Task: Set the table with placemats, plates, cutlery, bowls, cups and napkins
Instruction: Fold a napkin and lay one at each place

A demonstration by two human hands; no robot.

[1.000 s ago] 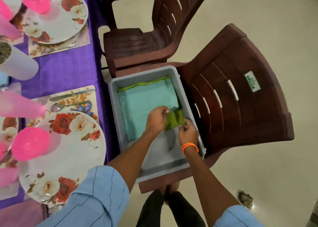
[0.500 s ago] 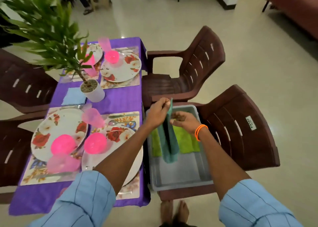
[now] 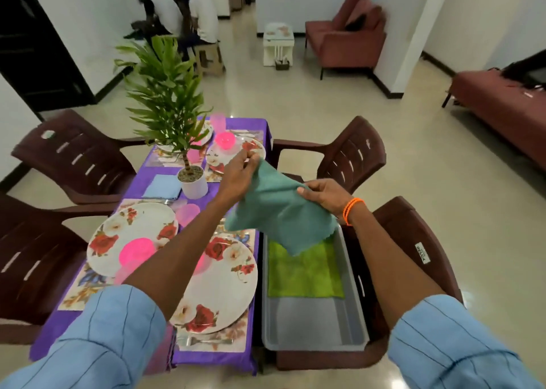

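Pinching the far corner of a teal napkin point(image 3: 277, 208) between thumb and fingertips, the left hand point(image 3: 237, 173) holds it up above the right edge of the table point(image 3: 204, 359). The right hand point(image 3: 323, 195) curls its fingers round the napkin's right edge, and an orange band point(image 3: 351, 210) circles that wrist. Between the two hands the cloth hangs slack, its lower corner drooping over the far end of a grey tub point(image 3: 313, 323) that sits on the seat of a brown chair point(image 3: 413, 253) just right of the table. A green napkin point(image 3: 304, 273) lies flat in the far half of the tub. Both forearms reach out of rolled light-blue sleeves point(image 3: 100, 338).

On the purple cloth of the table, a floral plate point(image 3: 218, 288) rests on a placemat point(image 3: 233, 341) at the near right, with a fork point(image 3: 204, 342) on the mat's near strip. To its left a second floral plate point(image 3: 130, 235) carries a pink bowl point(image 3: 137, 250). A folded pale-blue napkin point(image 3: 162, 186) lies near the middle, just left of a white pot point(image 3: 193, 182) holding a leafy plant point(image 3: 165, 93). At the far end another plate point(image 3: 236, 155) bears a pink bowl point(image 3: 225, 139). Brown chairs point(image 3: 76, 158) stand along the left side, and one more point(image 3: 348, 155) stands at the far right.
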